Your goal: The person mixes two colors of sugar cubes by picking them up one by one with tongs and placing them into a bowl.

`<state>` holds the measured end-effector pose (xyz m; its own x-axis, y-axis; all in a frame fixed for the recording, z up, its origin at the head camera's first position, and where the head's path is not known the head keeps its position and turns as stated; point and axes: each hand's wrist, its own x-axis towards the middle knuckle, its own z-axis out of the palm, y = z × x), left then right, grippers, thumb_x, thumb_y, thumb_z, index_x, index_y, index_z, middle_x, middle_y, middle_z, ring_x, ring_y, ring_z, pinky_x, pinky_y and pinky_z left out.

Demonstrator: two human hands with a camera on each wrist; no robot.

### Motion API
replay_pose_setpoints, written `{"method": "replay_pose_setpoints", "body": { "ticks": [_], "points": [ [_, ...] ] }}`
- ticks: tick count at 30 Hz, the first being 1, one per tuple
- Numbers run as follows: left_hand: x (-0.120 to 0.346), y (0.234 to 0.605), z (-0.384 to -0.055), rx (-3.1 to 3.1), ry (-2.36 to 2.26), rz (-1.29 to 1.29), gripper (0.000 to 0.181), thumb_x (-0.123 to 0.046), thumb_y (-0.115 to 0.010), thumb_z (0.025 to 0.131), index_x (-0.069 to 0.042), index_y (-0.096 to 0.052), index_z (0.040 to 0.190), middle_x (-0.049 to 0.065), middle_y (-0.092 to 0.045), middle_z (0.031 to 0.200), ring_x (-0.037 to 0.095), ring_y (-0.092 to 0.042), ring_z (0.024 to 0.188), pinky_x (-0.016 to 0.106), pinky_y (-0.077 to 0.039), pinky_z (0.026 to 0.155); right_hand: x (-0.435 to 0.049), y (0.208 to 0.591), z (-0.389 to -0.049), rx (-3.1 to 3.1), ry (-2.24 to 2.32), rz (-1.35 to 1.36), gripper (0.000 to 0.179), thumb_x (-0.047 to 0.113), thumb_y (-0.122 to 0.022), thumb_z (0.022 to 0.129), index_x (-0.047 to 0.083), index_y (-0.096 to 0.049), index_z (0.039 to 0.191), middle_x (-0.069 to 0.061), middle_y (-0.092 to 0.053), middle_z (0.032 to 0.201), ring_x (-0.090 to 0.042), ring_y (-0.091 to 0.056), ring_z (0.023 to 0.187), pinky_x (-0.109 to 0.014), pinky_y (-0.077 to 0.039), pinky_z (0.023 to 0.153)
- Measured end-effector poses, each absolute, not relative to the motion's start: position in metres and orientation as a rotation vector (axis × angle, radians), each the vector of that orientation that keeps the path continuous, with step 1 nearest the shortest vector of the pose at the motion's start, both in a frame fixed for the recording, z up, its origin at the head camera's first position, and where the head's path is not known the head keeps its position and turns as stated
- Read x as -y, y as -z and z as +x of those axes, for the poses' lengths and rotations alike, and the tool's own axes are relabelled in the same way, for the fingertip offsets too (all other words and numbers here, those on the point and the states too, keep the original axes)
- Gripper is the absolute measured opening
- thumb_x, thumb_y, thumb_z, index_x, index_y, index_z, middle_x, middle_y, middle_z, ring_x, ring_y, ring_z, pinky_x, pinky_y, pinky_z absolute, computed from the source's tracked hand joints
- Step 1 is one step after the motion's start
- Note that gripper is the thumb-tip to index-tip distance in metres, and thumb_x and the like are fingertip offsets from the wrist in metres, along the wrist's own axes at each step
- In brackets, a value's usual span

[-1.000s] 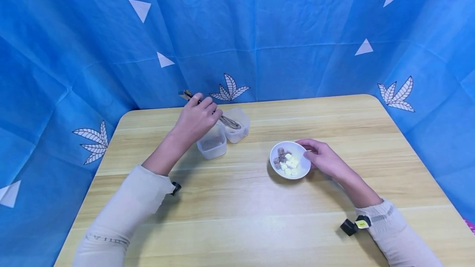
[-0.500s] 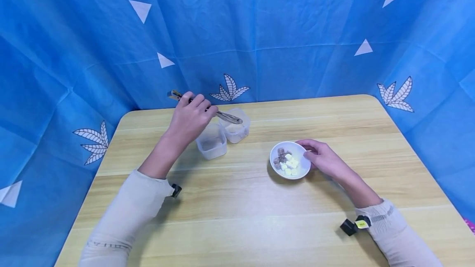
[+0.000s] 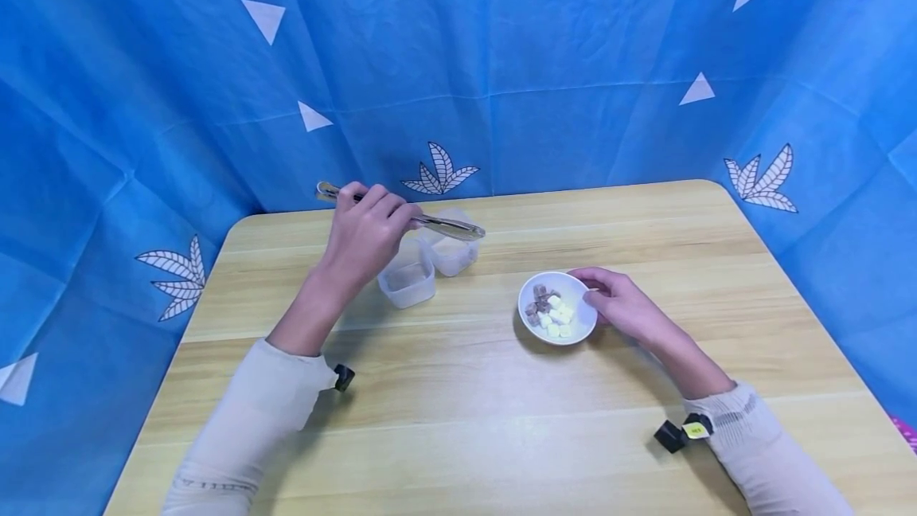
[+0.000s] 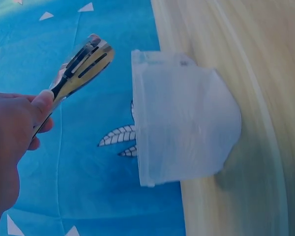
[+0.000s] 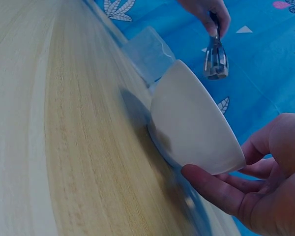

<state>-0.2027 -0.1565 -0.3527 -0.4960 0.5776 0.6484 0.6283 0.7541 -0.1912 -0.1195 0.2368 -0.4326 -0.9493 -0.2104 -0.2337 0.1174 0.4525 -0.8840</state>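
My left hand (image 3: 364, 231) grips a pair of metal tongs (image 3: 454, 227) by the middle, above two clear plastic tubs. The tongs' slotted ends (image 4: 91, 59) point right, overlapping the far tub (image 3: 456, 263) in the head view; I cannot tell whether they hold anything. Closer to me stands the near tub (image 3: 408, 293). A white bowl (image 5: 194, 118) sits to the right, with brown cubes (image 3: 533, 313) on its left side and white cubes (image 3: 557, 315) beside them. My right hand (image 3: 618, 305) holds the bowl's right rim between thumb and fingers.
A light wooden table (image 3: 458, 436) carries everything. Behind it and at both sides hangs a blue printed curtain (image 3: 544, 134). Black wrist cameras jut out near the left cuff (image 3: 344, 377) and the right cuff (image 3: 671, 436).
The tongs have risen out of the far tub and their ends have swung right. My left hand has shifted slightly left. The right hand and bowl stay where they were.
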Motion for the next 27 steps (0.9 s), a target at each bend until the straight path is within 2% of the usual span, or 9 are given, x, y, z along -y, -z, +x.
{"method": "replay_pose_setpoints", "body": {
  "ticks": [9, 20, 27],
  "points": [
    [0.140, 0.358, -0.188, 2.227, 0.186, -0.915, 0.018, -0.027, -0.073, 0.097, -0.014, -0.080, 0.107, 0.004, -0.081, 0.099, 0.022, -0.066, 0.093, 0.048, -0.039, 0.096, -0.237, 0.434, -0.119, -2.410, 1.484, -0.076, 0.047, 0.005, -0.050, 0.103, -0.003, -0.048, 0.149, -0.029, -0.060, 0.135, -0.026, -0.063, 0.104, -0.029, -0.060, 0.075],
    [0.117, 0.373, -0.174, 2.161, 0.224, -0.974, 0.018, -0.029, -0.067, 0.102, -0.016, -0.080, 0.103, 0.000, -0.081, 0.096, 0.019, -0.069, 0.094, 0.048, -0.042, 0.096, -0.237, 0.435, -0.120, -2.424, 1.473, -0.084, 0.047, 0.004, -0.050, 0.102, -0.003, -0.049, 0.148, -0.029, -0.061, 0.134, -0.025, -0.063, 0.103, -0.029, -0.060, 0.074],
    [0.106, 0.378, -0.169, 2.165, 0.212, -0.987, 0.019, -0.033, -0.067, 0.101, -0.019, -0.080, 0.103, -0.003, -0.081, 0.097, 0.017, -0.070, 0.094, 0.045, -0.041, 0.098, -0.237, 0.433, -0.119, -2.419, 1.455, -0.074, 0.048, 0.005, -0.051, 0.102, -0.002, -0.048, 0.150, -0.029, -0.060, 0.136, -0.028, -0.063, 0.106, -0.029, -0.059, 0.075]
  ]
}}
